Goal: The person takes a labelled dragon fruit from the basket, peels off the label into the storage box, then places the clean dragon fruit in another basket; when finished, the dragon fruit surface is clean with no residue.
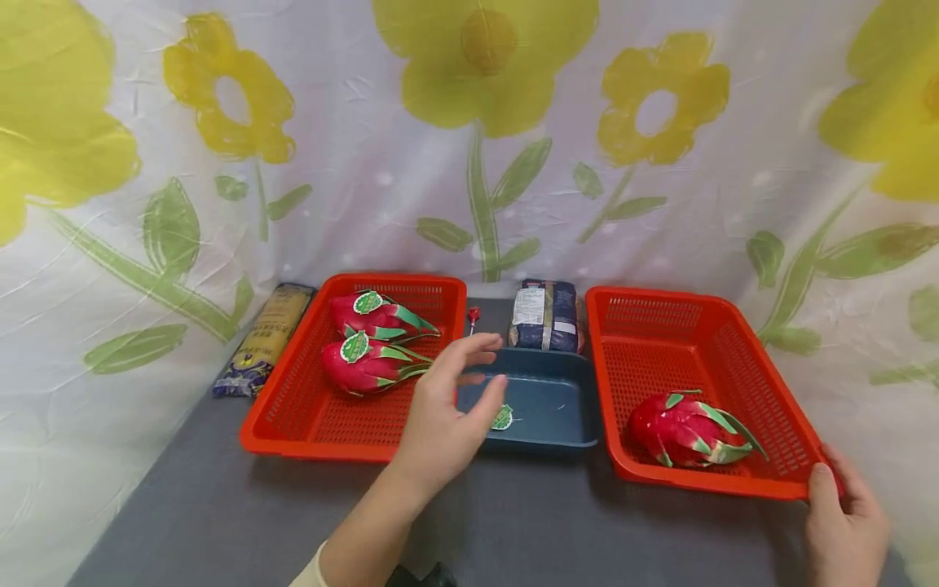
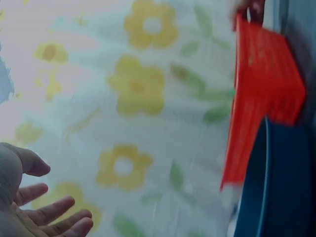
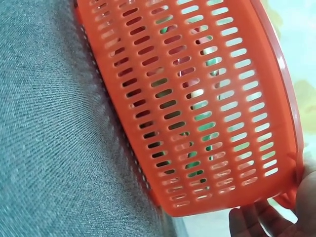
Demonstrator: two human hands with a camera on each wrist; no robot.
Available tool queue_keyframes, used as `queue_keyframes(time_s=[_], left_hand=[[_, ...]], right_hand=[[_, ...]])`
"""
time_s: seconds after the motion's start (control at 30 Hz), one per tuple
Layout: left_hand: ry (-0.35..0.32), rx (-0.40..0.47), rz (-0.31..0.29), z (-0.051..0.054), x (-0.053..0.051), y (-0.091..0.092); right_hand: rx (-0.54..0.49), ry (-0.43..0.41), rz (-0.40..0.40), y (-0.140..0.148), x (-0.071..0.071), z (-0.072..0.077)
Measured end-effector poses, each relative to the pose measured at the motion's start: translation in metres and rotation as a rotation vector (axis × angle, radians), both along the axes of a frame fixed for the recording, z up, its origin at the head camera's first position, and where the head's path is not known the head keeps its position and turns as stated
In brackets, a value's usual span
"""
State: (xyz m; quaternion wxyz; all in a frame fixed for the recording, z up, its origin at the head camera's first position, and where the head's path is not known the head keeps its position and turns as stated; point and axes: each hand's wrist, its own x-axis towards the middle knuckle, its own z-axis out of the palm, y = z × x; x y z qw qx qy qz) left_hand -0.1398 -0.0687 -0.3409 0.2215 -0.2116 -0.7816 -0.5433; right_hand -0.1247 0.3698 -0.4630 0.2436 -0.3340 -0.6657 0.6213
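Landmark: the blue tray (image 1: 550, 399) on the grey table (image 1: 528, 522). Entries run left to right.

- Yellow packet (image 1: 273, 333): far left of the blue tray, lying beyond the left red basket.
- Left red basket (image 1: 315, 449): just left of the blue tray. Two dragon fruits lie inside near each other, the upper fruit (image 1: 385, 316) farther back and the lower fruit (image 1: 374, 364) nearer the front. Each bears a green-and-white label; leafy ends point toward the tray side.
- Left hand (image 1: 449, 403): raised in front of the blue tray's left part, holding nothing. Thumb stands apart from the fingers, which bend slightly; the left wrist view shows them spread.
- Lollipop (image 1: 473, 314): behind the blue tray's left part, red head, white stick.
- Green label (image 1: 503, 418): inside the blue tray, left part.
- Dark packet (image 1: 544, 315): directly behind the blue tray, white panel facing front.
- Right red basket (image 1: 645, 359): just right of the blue tray. One dragon fruit (image 1: 685, 432) lies in its front part, leaves pointing right.
- Right hand (image 1: 847, 518): well right of the blue tray, clamped on the right red basket's near right corner, thumb at the rim.
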Motion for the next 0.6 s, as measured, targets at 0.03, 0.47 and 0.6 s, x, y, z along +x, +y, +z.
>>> queue_keyframes(time_s=[0.03,0.47,0.6], left_hand=[[0.012,0.005,0.032,-0.002,0.004,-0.011],[0.131,0.025,0.425,-0.047,0.045,-0.141],[0.129,-0.001,0.574,-0.07,0.053,-0.179]], right_hand=[[0.003,0.012,-0.002,0.0,0.001,0.0],[-0.003,0.058,-0.02,-0.003,0.003,-0.001],[-0.02,0.094,-0.011,-0.003,0.003,-0.002]])
